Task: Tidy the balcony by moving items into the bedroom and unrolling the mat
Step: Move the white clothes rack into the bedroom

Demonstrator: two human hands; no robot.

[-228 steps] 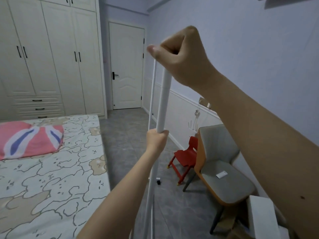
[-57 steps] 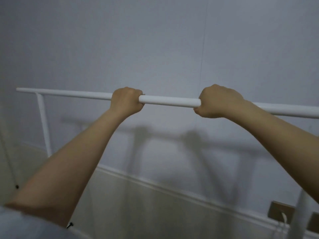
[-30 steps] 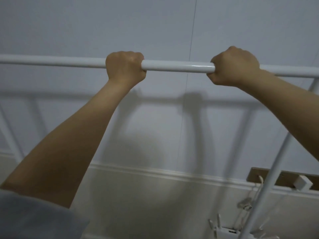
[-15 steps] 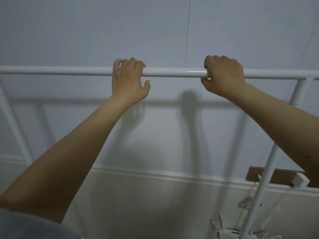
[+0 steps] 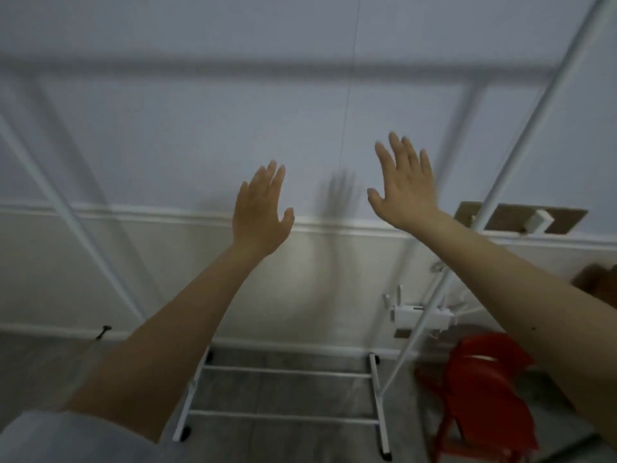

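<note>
Wall (image 5: 167, 135) filled most of the frame, pale, with a white moulding strip across the middle. White clothes rack (image 5: 287, 392) stood against it: base rails on the grey floor at bottom centre, one upright (image 5: 500, 182) slanting up to the top right corner, another blurred at left. Top bar not clearly visible; only a blurred grey band ran across the upper frame.

Red chair (image 5: 480, 389) sat at lower right, just beside the rack's right foot. Small white box with antennas (image 5: 410, 315), probably a router, sat low by the wall right of centre.

Left hand (image 5: 260, 212) and right hand (image 5: 404, 188) were both raised mid-frame, fingers straight and spread, holding nothing, clear of the rack.

Judgement: rack looked parked in the bedroom, so this item's move reads as done. Next calls for turning back to the balcony for remaining items and the mat; neither was in view.

No readable brands, labels or writing.
</note>
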